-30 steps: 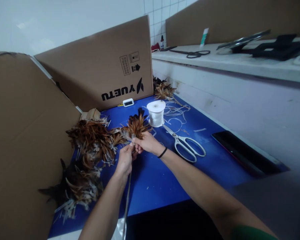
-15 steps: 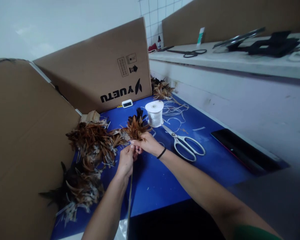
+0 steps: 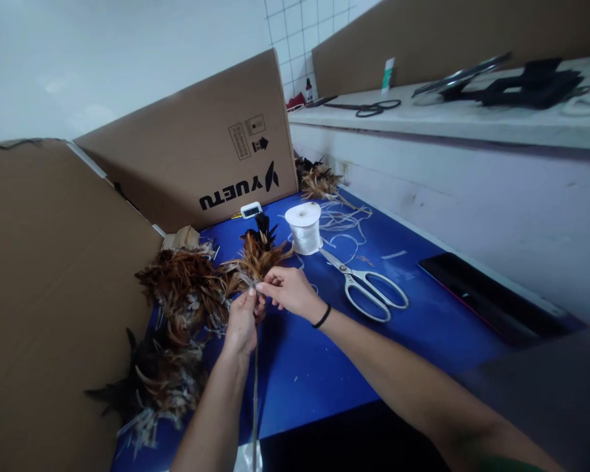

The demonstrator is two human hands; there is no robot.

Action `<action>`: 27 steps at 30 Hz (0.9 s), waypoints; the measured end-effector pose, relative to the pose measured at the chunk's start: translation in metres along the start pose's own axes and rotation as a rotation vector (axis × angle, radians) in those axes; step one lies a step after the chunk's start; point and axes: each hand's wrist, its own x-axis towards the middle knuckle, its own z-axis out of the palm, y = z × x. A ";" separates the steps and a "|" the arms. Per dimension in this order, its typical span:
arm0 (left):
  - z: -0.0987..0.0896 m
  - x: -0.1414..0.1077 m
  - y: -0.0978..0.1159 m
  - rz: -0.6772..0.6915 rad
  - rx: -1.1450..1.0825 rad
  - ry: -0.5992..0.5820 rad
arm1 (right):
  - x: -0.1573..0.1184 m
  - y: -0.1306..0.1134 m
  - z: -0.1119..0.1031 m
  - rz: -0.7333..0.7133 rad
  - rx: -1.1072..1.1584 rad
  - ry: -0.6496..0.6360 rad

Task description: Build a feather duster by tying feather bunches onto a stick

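Note:
Around a thin stick (image 3: pixel 255 393), just below a tuft of brown and black feathers (image 3: pixel 256 254), my left hand (image 3: pixel 242 321) is closed. The stick runs down toward the table's front edge; together they look like a feather duster. Thumb and forefinger of my right hand (image 3: pixel 295 293) pinch at the pale quill ends beneath the tuft. What sits between those fingertips is too small to make out. Beyond my right hand stands a spool of white ribbon (image 3: pixel 305 233). Large silver-handled scissors (image 3: pixel 368 285) lie beside it. Loose feathers (image 3: pixel 184 275) are heaped left of my hands.
Cardboard panels (image 3: pixel 187 144) wall off the blue table (image 3: pixel 314 373) at the left and back. A black phone-like slab (image 3: pixel 486 295) lies at the right. More feathers (image 3: pixel 319 180) and loose ribbon (image 3: pixel 347 216) lie behind the spool. Black scissors (image 3: pixel 368 107) rest on the ledge.
My right hand has drawn off the feathers slightly, and its fingers now pinch at the quill ends. The tuft shows more fully. My left hand keeps its hold, and the view has shifted slightly.

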 end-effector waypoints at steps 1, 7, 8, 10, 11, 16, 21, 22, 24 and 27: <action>0.001 0.000 0.000 0.005 0.002 0.002 | 0.000 0.001 0.003 -0.013 -0.031 0.021; 0.004 -0.002 0.001 0.034 0.013 0.012 | 0.002 0.004 0.012 -0.039 -0.118 0.101; 0.004 -0.003 0.001 0.036 0.015 0.015 | 0.002 0.004 0.012 -0.038 -0.109 0.100; 0.004 -0.003 0.001 0.037 0.016 0.012 | 0.001 0.004 0.014 -0.039 -0.095 0.099; 0.003 -0.003 0.001 0.035 0.013 0.007 | 0.001 0.004 0.014 -0.043 -0.096 0.101; -0.005 0.001 0.004 0.025 -0.052 -0.033 | 0.003 0.005 0.010 -0.103 -0.117 0.100; -0.020 0.002 0.017 -0.024 -0.206 -0.054 | 0.007 0.006 -0.009 -0.112 -0.351 0.149; -0.023 0.002 0.020 -0.034 -0.246 -0.057 | 0.008 0.007 -0.012 -0.132 -0.418 0.169; -0.028 0.001 0.025 -0.047 -0.314 -0.061 | 0.010 0.011 -0.014 -0.207 -0.530 0.184; -0.033 0.001 0.030 -0.069 -0.386 -0.059 | 0.012 0.019 -0.009 -0.342 -0.593 0.133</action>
